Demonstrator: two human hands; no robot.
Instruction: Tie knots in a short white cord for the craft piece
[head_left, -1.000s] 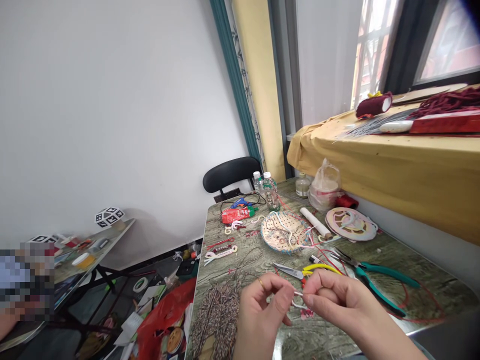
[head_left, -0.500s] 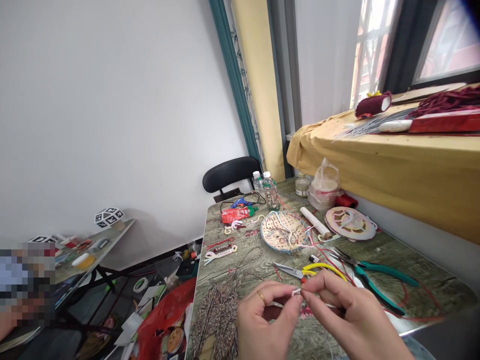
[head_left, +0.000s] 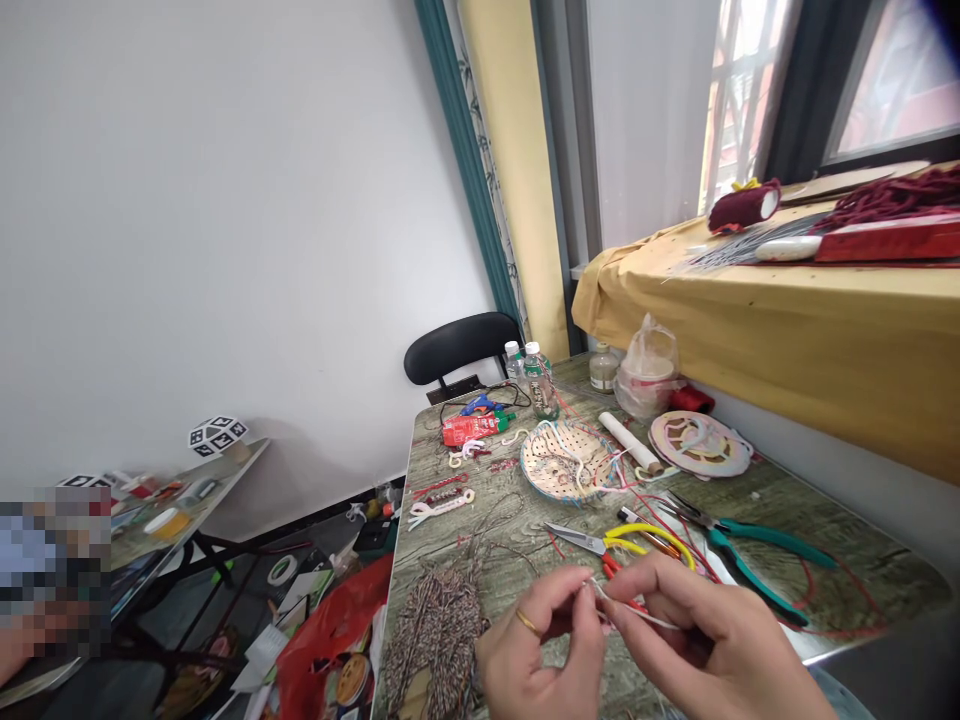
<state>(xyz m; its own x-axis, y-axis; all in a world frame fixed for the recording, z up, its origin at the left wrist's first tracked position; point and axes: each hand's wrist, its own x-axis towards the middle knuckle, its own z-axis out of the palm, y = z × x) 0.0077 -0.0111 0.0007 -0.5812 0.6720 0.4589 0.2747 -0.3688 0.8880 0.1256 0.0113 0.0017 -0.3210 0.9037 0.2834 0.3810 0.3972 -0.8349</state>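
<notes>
A thin white cord [head_left: 654,620] runs between my two hands, low over the table. Thumb and index finger of my left hand [head_left: 544,640] pinch it; a ring is on one finger. My right hand [head_left: 697,635] pinches the cord as well, its fingertips close to the left ones. Part of the cord is hidden behind the fingers. Just beyond lie scissors [head_left: 581,540] with yellow and red handles. Right of them rest long-nose pliers [head_left: 724,545] with green handles. A bundle of mottled yarn [head_left: 435,630] lies left of my left hand.
Farther back are a round perforated board [head_left: 566,462] with cords, a white tube [head_left: 630,443], a cut-out disc [head_left: 701,445], a red packet [head_left: 476,428] and bottles [head_left: 541,385]. A yellow-covered ledge [head_left: 765,300] borders the right. A person's blurred arm [head_left: 45,630] shows far left.
The fingertips have shifted slightly and part of the white cord between them now looks drawn out to the right. The scissors' red handle shows more. Table items stay put.
</notes>
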